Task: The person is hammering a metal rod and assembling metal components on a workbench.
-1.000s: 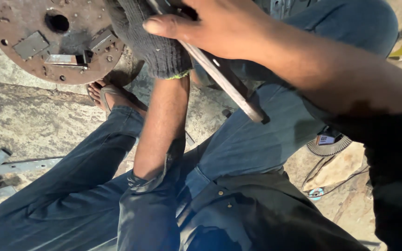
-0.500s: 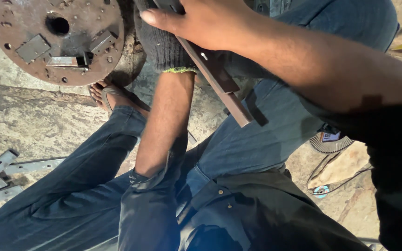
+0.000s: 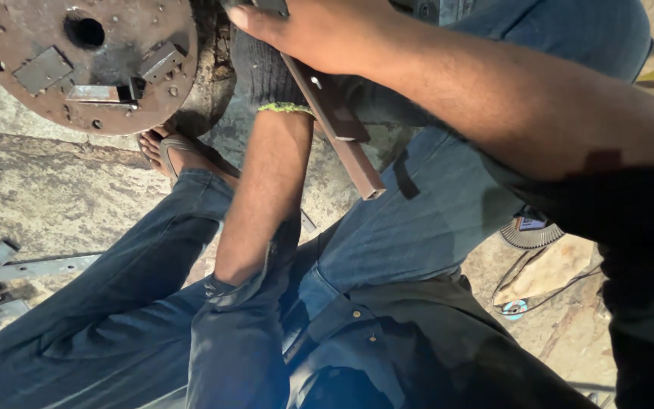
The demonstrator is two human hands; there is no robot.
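My right hand point(image 3: 319, 34), bare, is closed around a rusty square metal tube point(image 3: 346, 144) at the top of the view. The tube slants down and to the right, and its open lower end hangs above my right thigh. My left hand point(image 3: 263, 72) wears a dark knitted glove with a green cuff edge. It sits just behind the tube and under my right hand. Its fingers are cut off by the frame's top edge, so its grip is hidden. I am crouched, with both knees in blue jeans below.
A rusty round steel disc point(image 3: 77, 60) with a centre hole and small welded plates lies at the top left on rough stone ground. My sandalled foot point(image 3: 179, 151) is beside it. Flat metal strips point(image 3: 1, 273) lie at the left edge, a grinding disc point(image 3: 527, 231) at the right.
Both hands have drifted upward toward the frame's top edge. The tube's lower end has swung slightly to the left. My right hand's grip looks the same.
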